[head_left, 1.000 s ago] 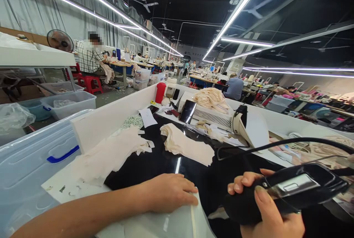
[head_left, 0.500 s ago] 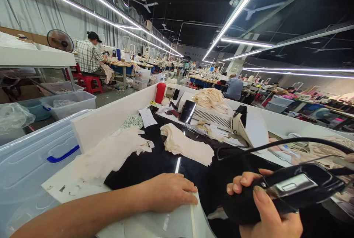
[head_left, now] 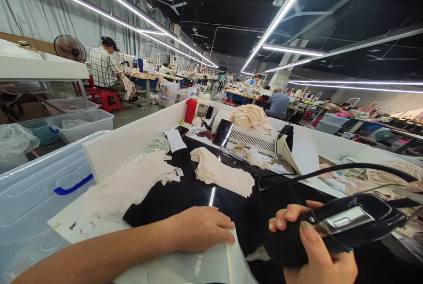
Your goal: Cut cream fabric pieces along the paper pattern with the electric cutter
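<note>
My left hand lies palm down on a translucent whitish sheet, its fingers close together at the sheet's right edge. A pale narrow strip runs down the sheet from below the thumb. At the lower right, my right hand is wrapped round a black handheld device with a silver plate and a small switch; its exact kind is unclear. A thick black cable arches above it. Beyond my hands, a stack of cream fabric pieces rests on the glossy black tabletop.
More cream fabric pieces lie at left, beside a lidded plastic bin. Toward the back are a phone, a vented white machine and a red container. White side boards border the table. A co-worker sits at far left.
The whole view has shifted very slightly left. My right hand and the black device have moved a little left and down; my left hand stays on the sheet.
</note>
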A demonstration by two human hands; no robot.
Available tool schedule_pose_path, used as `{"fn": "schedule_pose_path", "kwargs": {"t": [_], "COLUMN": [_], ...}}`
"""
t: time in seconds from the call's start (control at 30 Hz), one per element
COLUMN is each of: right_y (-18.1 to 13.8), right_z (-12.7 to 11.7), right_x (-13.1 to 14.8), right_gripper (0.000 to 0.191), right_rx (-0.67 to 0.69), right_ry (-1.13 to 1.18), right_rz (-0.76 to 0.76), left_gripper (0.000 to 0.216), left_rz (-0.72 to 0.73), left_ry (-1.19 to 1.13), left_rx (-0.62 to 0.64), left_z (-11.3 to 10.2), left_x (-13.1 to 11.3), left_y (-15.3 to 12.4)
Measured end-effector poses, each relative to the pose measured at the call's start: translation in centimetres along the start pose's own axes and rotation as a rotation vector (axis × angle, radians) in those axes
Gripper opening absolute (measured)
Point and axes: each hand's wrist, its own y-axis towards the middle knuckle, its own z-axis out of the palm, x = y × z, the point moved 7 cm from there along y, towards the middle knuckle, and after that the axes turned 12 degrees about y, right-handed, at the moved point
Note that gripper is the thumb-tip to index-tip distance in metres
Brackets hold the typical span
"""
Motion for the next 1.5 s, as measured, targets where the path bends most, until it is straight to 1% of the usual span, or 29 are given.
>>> {"fn": "schedule_pose_path", "kwargs": {"t": [0.23,0.57,0.73,1.0,1.3,1.5], "right_y": [-0.24,-0.24,-0.2,-0.31,-0.13,-0.3], "right_z": [-0.15,-0.06,-0.24,0.0,-0.1,-0.11], "right_x": [-0.13,0.12,-0.05,0.14,0.0,0.15], "right_gripper": [0.051,0.053,0.054,0.05,0.055,0.053], "right_rx": [-0.003,0.001,-0.001,0.001,-0.004,0.005], "right_ry": [0.008,0.004,-0.002,0.009,0.004,0.005], "right_rz": [0.0,-0.01,-0.003,-0.02,-0.013,-0.017], "left_gripper": [0.031,0.03,0.029,0.029,0.028,0.026], "left_rz": [0.01,0.004,-0.001,0.015,0.011,0.005], "left_ry": [-0.009,0.032,0.04,0.048,0.067,0.113], "left_rx": [-0.01,0.023,0.004,-0.023,-0.064,-0.038], "left_z": [0.39,-0.18,-0.42,-0.49,-0.09,-0.21], "left_x": [0.15,-0.05,-0.07,-0.02,0.32,0.38], "left_y": [-0.03,-0.12,-0.15,-0.19,-0.28,-0.25]}}
